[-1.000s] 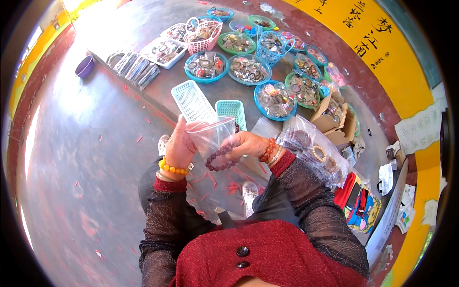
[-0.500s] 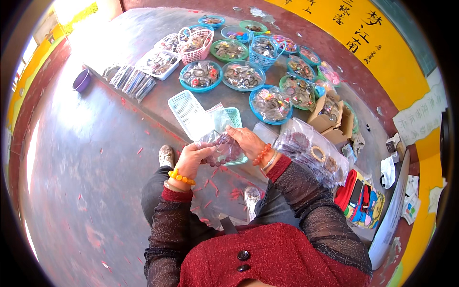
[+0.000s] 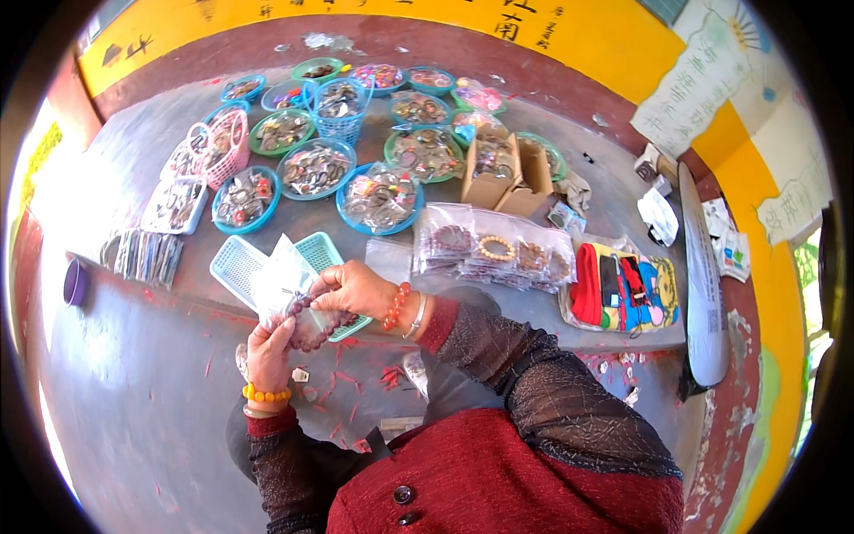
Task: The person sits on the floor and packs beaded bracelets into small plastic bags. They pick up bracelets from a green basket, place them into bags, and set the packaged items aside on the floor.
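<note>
A clear plastic bag [image 3: 274, 283] with a dark purple-red bead bracelet [image 3: 310, 341] is up between my two hands. Its lower left side is pinched between the thumb and fingers of my left hand [image 3: 269, 360], which wears yellow beads. My right hand [image 3: 358, 294], with orange beads at the wrist, is closed on the bag's right side by the top of the bracelet. Whether the bracelet lies fully inside the bag I cannot tell. Just behind the hands are a white-green basket [image 3: 233, 264] and a mint green basket [image 3: 322, 247], both partly covered.
Bagged bracelets [image 3: 498, 238] lie in a row to the right, beside a colourful folded cloth pack [image 3: 623, 289]. Open cardboard boxes [image 3: 527, 178] and several filled basins, such as a blue basin [image 3: 381, 230], stand farther back. A purple bucket [image 3: 76, 283] is at far left.
The view has swung to the right, so the basins and baskets appear farther left. Both hands still hold the bag and bracelet, the right now reaching more across the mint green basket.
</note>
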Tool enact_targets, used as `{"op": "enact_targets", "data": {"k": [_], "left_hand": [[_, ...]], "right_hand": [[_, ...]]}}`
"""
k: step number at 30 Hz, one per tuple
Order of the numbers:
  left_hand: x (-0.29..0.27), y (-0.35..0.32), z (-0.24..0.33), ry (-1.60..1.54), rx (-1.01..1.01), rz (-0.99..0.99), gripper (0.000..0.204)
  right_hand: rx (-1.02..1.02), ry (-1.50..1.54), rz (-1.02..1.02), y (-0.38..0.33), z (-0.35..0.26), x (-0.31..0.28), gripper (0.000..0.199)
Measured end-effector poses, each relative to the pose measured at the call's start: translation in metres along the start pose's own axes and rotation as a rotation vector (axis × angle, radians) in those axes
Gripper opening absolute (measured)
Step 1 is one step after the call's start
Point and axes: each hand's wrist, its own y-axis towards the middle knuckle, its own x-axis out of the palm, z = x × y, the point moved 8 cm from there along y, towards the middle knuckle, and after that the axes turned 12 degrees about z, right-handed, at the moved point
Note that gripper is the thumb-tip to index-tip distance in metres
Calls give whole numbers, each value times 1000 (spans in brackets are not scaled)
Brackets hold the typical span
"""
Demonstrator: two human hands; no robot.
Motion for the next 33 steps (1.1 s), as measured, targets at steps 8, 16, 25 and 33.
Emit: {"op": "enact_targets", "data": {"k": [8,16,25,33], "left_hand": [[1,-2,-11,141,-40,-21,20],[-2,1,-23,268,-97,44,19],[-3,14,-46,328,-151,41,19],[-2,14,-50,439,-164,57,20]], "right_hand": [[-68,-128,381,-77,-27,-127,21],[22,124,985,-175,54,-375,20],[275,311,1161,-205,145,-459,17],[549,-691,1185,-208,125,-465,33]]}}
